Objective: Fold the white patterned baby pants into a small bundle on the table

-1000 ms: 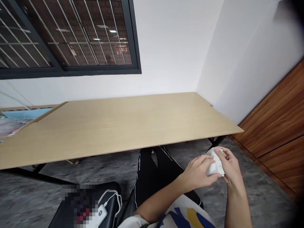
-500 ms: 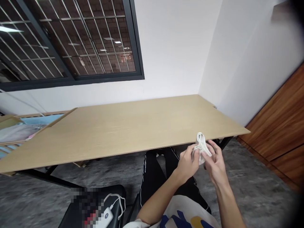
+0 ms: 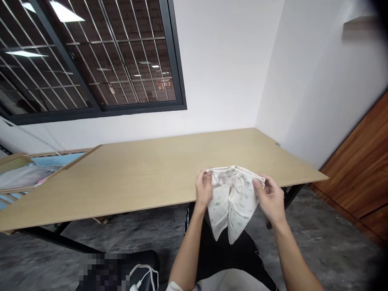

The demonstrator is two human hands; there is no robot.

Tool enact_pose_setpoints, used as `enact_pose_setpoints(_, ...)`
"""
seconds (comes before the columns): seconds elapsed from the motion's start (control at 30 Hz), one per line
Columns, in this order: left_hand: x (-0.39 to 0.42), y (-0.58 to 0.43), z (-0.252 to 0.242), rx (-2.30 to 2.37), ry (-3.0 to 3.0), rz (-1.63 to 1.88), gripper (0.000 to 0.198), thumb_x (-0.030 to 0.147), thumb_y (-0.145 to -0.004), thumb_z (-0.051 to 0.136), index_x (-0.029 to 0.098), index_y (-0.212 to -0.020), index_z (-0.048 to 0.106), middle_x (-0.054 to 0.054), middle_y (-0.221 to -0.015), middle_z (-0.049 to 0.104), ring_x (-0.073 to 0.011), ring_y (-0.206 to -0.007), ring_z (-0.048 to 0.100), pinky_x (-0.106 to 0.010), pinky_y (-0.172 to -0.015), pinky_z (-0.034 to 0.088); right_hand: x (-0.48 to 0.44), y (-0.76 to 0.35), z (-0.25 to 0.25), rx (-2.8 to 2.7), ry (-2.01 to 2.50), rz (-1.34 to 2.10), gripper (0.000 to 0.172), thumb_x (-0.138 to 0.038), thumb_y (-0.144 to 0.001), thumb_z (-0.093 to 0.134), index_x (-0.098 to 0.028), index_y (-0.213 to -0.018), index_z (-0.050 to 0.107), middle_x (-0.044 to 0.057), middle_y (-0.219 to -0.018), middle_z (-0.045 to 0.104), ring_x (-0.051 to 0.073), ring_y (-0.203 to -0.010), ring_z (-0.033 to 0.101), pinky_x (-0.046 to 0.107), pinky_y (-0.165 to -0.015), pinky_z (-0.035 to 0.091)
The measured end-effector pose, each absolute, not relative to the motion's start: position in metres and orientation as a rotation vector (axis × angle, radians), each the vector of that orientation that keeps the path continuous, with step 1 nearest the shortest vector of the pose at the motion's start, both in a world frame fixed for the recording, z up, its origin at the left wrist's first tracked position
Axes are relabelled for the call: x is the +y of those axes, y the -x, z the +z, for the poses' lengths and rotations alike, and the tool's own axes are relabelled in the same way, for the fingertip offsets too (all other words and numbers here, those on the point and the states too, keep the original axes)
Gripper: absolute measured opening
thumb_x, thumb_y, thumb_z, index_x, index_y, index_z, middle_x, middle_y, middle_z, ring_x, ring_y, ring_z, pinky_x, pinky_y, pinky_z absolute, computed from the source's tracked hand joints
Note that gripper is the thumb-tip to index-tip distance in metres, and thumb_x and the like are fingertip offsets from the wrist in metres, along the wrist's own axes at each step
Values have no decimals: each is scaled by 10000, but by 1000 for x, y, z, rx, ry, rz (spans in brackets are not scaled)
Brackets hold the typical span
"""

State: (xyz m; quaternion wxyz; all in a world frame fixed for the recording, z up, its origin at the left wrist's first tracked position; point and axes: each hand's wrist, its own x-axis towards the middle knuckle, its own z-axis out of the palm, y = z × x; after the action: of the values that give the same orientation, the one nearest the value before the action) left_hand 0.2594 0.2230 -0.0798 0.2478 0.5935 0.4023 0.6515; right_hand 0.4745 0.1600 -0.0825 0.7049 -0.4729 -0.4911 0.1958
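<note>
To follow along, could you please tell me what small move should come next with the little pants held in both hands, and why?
Probably carry the little pants forward and lay them flat on the table. The left hand and right hand pinch the waistband ends, the legs hang free past the near edge, and bare tabletop lies just ahead.

Left hand (image 3: 203, 190) and right hand (image 3: 271, 199) bare, forearms bare. Black trousers (image 3: 220, 258) with thin white piping; small white lettering at their 11 o'clock edge. White top (image 3: 233, 281) at 6 o'clock, short white sleeve at 7 o'clock.
</note>
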Motion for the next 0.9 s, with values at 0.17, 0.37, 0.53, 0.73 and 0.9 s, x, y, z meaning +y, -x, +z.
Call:
enact_pose_setpoints(0.17,261,-198,-49,1059,-1674,1826,443,575,-935,656,185,-1139,706,-102,-1070,731,-199,-967,693,-332,-874,570,201,-487,-44,-1430,1043,398,361,-507,-926,715,-229,-1156,718,93,-1094,733,242,-959,695,391,-864,577)
enact_pose_setpoints(0.37,293,-157,-41,1127,-1877,1807,333,513,-963,645,211,-1087,709,-72,-1049,744,-186,-958,686,-321,-882,545,245,-479,-25,-1619,1030,400,392,-520,-961,652,-224,-1214,696,97,-1093,729,222,-848,689,330,-671,575)
enact_pose_setpoints(0.53,337,-133,-53,1423,-2071,1581,351,500,-1034,500,209,-1126,673,-90,-1070,751,-210,-970,697,-321,-848,533,309,-471,-35,-1708,1102,423,361,-490,-964,620,-214,-1186,690,86,-1106,711,170,-676,657,281,-535,523)
enact_pose_setpoints(0.73,406,-128,-91,1834,-2114,1031,334,349,-1082,339,209,-1201,618,-119,-1127,730,-252,-1047,674,-358,-916,493,409,-452,-87,-1782,1321,542,218,-313,-936,589,-195,-1100,672,44,-965,694,131,-571,582,270,-547,500)
enact_pose_setpoints(0.9,444,-134,-126,1993,-2023,788,298,270,-1052,380,180,-1131,654,-168,-1237,675,-281,-1216,584,-385,-1033,435,468,-435,-146,-1857,1468,481,160,-203,-914,564,-188,-1033,670,43,-890,683,193,-782,622,336,-794,539)
